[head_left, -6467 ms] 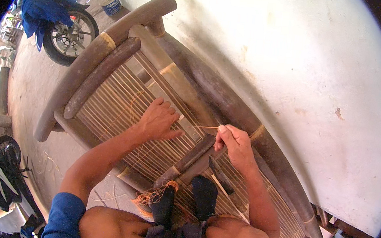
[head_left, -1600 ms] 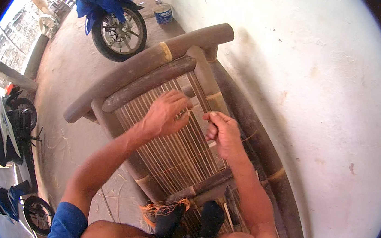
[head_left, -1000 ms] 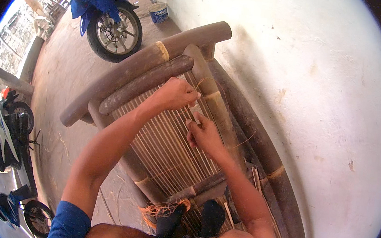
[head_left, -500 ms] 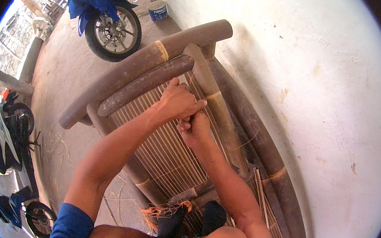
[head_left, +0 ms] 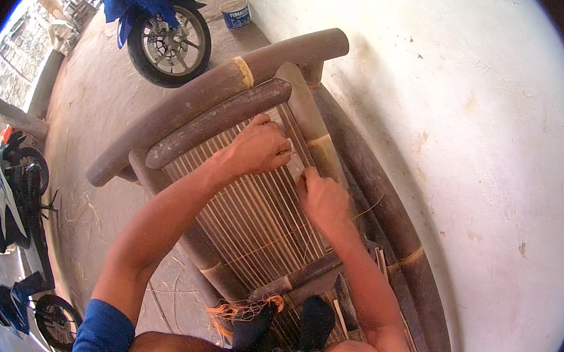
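Observation:
Before me is a bamboo chair (head_left: 276,65) of thick brown poles, its panel of thin slats (head_left: 244,213) framed by them. My left hand (head_left: 257,147) is closed in a fist over the upper slats, below the top rail. Slightly lower and to the right, my right hand (head_left: 326,201) is closed too, near the right-hand pole. The hands are a little apart; whatever their fingers pinch is hidden or too fine to name. Thin orange strands cross the slats lower down. A tangle of orange strands (head_left: 240,312) lies beside my dark-covered feet (head_left: 314,324).
A white wall (head_left: 462,160) runs close along the right. Beyond the chair stand a blue motorcycle (head_left: 165,40) and a blue tin (head_left: 235,14). More motorcycles (head_left: 1,195) are at the left. Loose strips are scattered on the concrete floor (head_left: 88,121).
My hands were together over the slats and have now separated. The right hand has moved down and to the right; the left stays close to its place, with its fingers more curled.

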A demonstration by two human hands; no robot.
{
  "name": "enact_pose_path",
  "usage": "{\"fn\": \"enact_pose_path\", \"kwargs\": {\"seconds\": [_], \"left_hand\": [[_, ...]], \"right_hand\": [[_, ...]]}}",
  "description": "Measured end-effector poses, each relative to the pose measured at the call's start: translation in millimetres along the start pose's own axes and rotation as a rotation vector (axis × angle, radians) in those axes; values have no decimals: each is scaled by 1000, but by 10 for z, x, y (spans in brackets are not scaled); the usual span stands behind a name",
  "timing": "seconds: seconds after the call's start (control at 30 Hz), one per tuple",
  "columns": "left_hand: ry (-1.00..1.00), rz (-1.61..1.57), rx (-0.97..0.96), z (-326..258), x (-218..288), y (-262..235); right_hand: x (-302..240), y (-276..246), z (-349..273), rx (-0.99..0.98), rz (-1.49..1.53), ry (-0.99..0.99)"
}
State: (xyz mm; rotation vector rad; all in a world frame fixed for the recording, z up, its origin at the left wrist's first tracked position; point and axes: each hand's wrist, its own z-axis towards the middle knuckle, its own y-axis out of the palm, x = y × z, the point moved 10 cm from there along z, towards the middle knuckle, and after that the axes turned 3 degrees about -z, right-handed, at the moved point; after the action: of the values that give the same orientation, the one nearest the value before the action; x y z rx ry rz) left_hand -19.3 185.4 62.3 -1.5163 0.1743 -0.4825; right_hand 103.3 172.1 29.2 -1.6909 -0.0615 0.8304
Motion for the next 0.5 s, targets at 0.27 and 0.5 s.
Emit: {"fn": "enact_pose_path", "kwargs": {"seconds": [0.27,0.5], "left_hand": [[-54,28,-8,-5,-14,47],[-175,-538,189,-81,-100,-144]], "right_hand": [[12,-178,-320,-51,705,70],[19,656,35,-61,1633,403]]}}
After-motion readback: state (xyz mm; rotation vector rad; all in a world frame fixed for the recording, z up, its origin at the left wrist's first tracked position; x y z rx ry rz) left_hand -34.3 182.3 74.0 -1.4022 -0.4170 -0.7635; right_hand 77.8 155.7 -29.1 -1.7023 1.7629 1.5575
